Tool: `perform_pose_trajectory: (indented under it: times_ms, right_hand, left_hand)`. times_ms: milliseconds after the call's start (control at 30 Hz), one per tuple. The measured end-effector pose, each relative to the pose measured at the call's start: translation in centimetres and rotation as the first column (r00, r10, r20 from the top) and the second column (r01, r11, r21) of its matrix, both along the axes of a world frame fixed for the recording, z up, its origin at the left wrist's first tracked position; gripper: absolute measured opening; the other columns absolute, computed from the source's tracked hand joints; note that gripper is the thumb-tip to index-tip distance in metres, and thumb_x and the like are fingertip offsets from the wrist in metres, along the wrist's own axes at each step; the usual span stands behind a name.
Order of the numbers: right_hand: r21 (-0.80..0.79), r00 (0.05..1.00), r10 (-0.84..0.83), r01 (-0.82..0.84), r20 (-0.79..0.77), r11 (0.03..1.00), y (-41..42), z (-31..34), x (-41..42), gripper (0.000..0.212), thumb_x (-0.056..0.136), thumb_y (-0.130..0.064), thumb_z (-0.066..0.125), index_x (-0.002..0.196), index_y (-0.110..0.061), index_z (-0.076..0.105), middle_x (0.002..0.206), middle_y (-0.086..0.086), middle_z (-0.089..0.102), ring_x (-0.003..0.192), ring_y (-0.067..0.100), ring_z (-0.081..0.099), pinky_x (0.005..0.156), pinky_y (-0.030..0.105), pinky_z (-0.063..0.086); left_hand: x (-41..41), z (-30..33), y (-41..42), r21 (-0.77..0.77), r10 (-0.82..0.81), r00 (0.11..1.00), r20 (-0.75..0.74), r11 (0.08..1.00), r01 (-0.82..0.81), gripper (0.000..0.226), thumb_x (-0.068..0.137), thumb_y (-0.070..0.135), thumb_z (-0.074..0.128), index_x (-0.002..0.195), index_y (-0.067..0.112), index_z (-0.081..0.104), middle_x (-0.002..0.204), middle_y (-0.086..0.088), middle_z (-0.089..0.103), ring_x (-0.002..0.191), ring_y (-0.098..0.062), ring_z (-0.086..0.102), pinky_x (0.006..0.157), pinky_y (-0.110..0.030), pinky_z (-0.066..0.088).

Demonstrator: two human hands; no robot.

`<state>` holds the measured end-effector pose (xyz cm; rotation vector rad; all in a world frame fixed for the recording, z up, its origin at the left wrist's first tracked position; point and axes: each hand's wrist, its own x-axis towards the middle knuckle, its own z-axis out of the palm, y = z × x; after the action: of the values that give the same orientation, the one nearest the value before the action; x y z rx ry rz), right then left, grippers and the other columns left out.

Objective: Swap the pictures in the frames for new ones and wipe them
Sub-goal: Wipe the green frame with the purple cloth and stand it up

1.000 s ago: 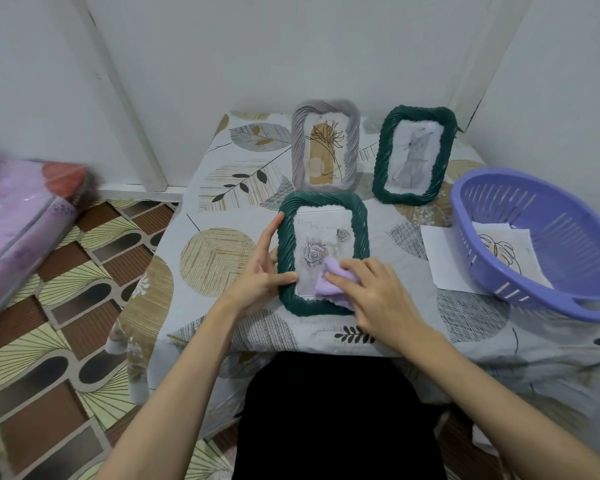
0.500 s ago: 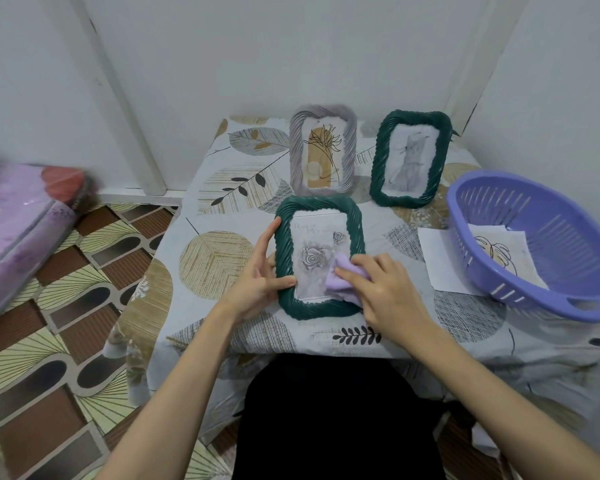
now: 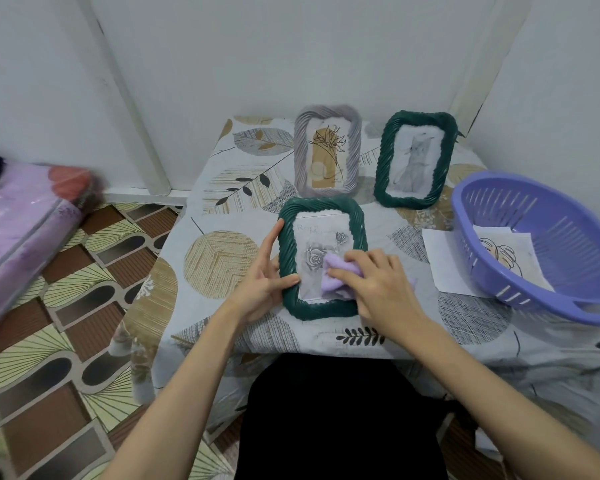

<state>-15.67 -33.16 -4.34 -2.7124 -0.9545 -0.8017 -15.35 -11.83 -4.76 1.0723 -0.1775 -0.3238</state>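
- Head view looked down on a table (image 3: 222,202) under a leaf-print cloth, pushed into the corner of the room, so its far edge gave the standing frames a wall to lean toward.
- At the table's near edge, left of centre, the left hand (image 3: 260,278) gripped the left rail of the near green frame (image 3: 321,258): thumb hooked over the front of the rail, fingers stretched up along its outer side. That hold looked meant to brace the frame against the push of wiping.
- That frame lay flat, or close to it, near the middle of the near edge, glass up, with a grey rose print inside. Flat was the sensible way to take pressure.
- Just right of it, the right hand (image 3: 374,282) clutched a bunched lilac cloth (image 3: 336,275) and pressed it on the lower right part of the glass. I judged the wiping step was under way on this frame.
- Along the far edge stood the grey frame (image 3: 327,150) with a tan plant print, and to its right the second green frame (image 3: 414,159) with a grey cat-like sketch. Both were upright and well apart from the hands, seemingly set aside as finished or waiting; I could not tell which.
- Toward the right edge lay a loose white sheet (image 3: 437,258), partly under the purple basket (image 3: 499,209).
- Inside the basket lay a leaf picture (image 3: 510,251), probably a removed or spare print kept out of the way.
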Motion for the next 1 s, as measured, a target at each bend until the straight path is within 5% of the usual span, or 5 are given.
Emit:
perform_pose_trajectory:
  times_ms: [267,400,567,767,1000]
  right_hand:
    - [-0.055,0.994,0.08,-0.076,0.075,0.996,1.5,-2.0,-2.1,0.036,0.073,-0.015,0.061,0.108,-0.021,0.066,0.103,0.007,0.063,0.085,0.025,0.045,0.068,0.035,0.029]
    - [0.009,0.994,-0.105,0.105,0.03,0.994,-0.7,-0.7,-0.9,0.042,0.068,-0.012,0.068,0.11,-0.019,0.063,0.101,0.011,0.059,0.085,0.026,0.047,0.068,0.034,0.026]
    - [0.125,0.982,-0.144,0.158,-0.12,0.979,1.7,-0.7,-1.5,0.052,0.088,-0.052,0.043,0.118,-0.014,0.061,0.111,0.011,0.053,0.089,0.026,0.046,0.07,0.034,0.036]
    - [0.258,0.975,-0.222,0.218,-0.012,0.941,0.6,-2.9,-1.9,0.041,0.086,-0.026,0.052,0.124,-0.011,0.053,0.11,0.011,0.047,0.083,0.029,0.045,0.068,0.038,0.039]
    - [0.45,0.949,-0.273,0.314,-0.155,0.836,4.1,1.4,2.7,0.042,0.088,-0.02,0.041,0.124,-0.005,0.056,0.113,0.014,0.055,0.09,0.025,0.042,0.075,0.038,0.045]
  left_hand:
    - [0.2,0.1,-0.1,0.041,0.012,1.0,0.022,0.999,-0.013,0.092,0.079,-0.021,0.049,0.143,0.039,0.022,0.13,-0.009,0.056,0.116,-0.026,0.057,0.086,-0.037,0.053]
    - [0.2,0.3,-0.2,0.047,0.013,1.0,0.026,0.999,-0.014,0.092,0.077,-0.02,0.049,0.141,0.041,0.026,0.134,-0.009,0.052,0.116,-0.025,0.057,0.086,-0.037,0.053]
    - [0.1,0.6,-0.3,0.062,0.013,0.999,0.04,0.998,-0.016,0.092,0.075,-0.017,0.052,0.142,0.039,0.025,0.136,-0.013,0.05,0.12,-0.029,0.054,0.092,-0.041,0.051]
    - [0.3,1.0,-0.5,0.079,0.001,0.999,0.047,0.997,-0.005,0.089,0.079,-0.021,0.048,0.139,0.043,0.029,0.136,-0.014,0.049,0.117,-0.029,0.056,0.086,-0.04,0.054]
    - [0.4,1.1,-0.8,0.091,-0.006,0.998,0.063,0.996,0.0,0.09,0.08,-0.022,0.049,0.138,0.045,0.03,0.132,-0.015,0.053,0.111,-0.026,0.059,0.082,-0.037,0.055]
